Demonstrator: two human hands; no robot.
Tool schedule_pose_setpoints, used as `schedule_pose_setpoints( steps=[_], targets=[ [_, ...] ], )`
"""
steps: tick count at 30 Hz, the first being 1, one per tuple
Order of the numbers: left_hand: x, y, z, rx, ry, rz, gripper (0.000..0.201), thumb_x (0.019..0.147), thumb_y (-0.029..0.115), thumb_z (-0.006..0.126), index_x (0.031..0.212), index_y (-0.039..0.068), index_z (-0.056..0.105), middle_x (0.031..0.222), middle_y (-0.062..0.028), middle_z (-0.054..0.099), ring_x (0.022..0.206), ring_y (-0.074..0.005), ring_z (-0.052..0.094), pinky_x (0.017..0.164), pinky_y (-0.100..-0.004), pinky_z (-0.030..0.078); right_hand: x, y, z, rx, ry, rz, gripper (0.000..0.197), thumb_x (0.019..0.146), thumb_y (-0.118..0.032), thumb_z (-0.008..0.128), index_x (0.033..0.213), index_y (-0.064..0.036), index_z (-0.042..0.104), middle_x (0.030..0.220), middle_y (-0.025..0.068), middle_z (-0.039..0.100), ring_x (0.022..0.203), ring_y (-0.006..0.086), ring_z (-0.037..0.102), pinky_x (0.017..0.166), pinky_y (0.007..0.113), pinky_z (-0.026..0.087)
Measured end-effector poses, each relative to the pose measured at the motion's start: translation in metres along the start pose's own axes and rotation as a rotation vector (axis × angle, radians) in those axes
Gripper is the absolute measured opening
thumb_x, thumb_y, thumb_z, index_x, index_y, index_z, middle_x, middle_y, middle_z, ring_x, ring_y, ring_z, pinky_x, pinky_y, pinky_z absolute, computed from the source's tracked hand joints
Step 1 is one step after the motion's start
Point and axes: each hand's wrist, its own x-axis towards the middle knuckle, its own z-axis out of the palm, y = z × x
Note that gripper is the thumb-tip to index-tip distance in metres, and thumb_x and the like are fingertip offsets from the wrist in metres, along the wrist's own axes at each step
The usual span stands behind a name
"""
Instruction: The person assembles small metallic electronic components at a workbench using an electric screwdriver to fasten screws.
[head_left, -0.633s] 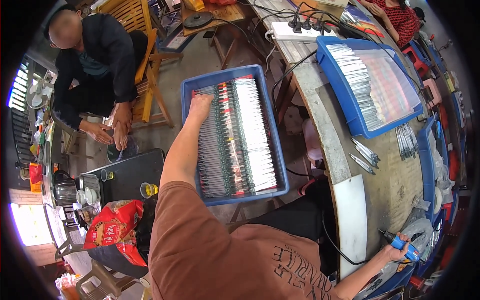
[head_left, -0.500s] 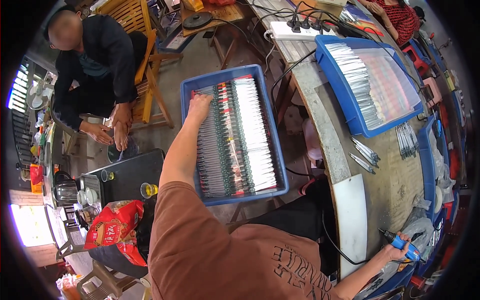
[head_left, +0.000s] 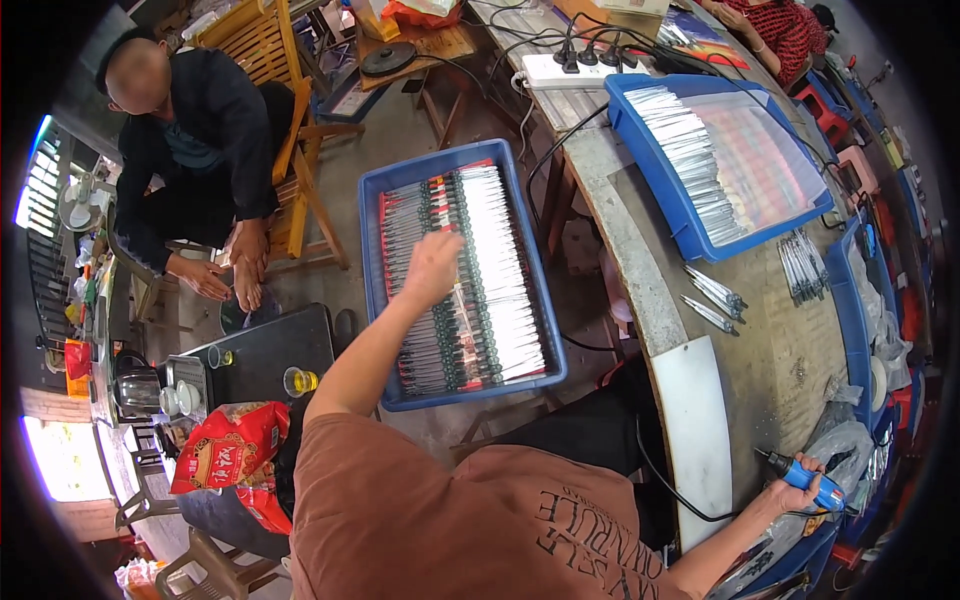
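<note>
My left hand (head_left: 434,268) hovers over a blue plastic crate (head_left: 552,340), fingers loosely bent and nothing visible in them. Packed in the crate are rows of slim, pointed metal pieces, a greyer row (head_left: 402,240) at left and a bright silver row (head_left: 497,270) at right, with dark green ends meeting along the middle. Red lining shows at the edges. At the lower right, my right hand (head_left: 797,487) grips a blue corded electric screwdriver (head_left: 822,491), its dark tip pointing left over the workbench.
A second blue tray (head_left: 680,235) of silver pieces stands on the workbench (head_left: 765,375), with small loose bundles (head_left: 712,297) beside it. A power strip (head_left: 560,70) with tangled cables lies behind. Another person (head_left: 205,140) sits at left near a black tea table (head_left: 275,350) with cups.
My left hand has come away from the crate's far left corner, moving right and nearer. My right hand keeps its hold on the screwdriver. The view has shifted slightly.
</note>
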Motion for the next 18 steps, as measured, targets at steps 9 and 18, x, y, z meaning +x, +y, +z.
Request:
schedule_pose_setpoints(
  steps=[9, 18],
  targets=[
    [0.015, 0.098, -0.021, -0.263, -0.011, 0.199, 0.024, 0.066, -0.004, 0.052, 0.089, 0.002, 0.053, 0.086, -0.0098, 0.052, 0.082, -0.0258, 0.049, 0.073, -0.0347, 0.038, -0.004, 0.001, -0.001, 0.103, 0.002, 0.053, 0.021, 0.074, -0.011, 0.051, 0.092, -0.0056, 0.041, 0.073, 0.0051, 0.039, 0.068, 0.0181, 0.040, 0.069, 0.034, 0.033],
    [0.058, 0.180, -0.022, -0.467, 0.066, 0.468, 0.022, 0.066, -0.002, 0.058, 0.086, 0.003, 0.054, 0.083, -0.0092, 0.053, 0.078, -0.0245, 0.052, 0.068, -0.0331, 0.041, -0.015, 0.008, 0.030, 0.129, 0.033, 0.029, 0.021, 0.073, -0.013, 0.051, 0.092, -0.0076, 0.043, 0.072, 0.0048, 0.042, 0.064, 0.0170, 0.040, 0.063, 0.033, 0.034]
  ],
)
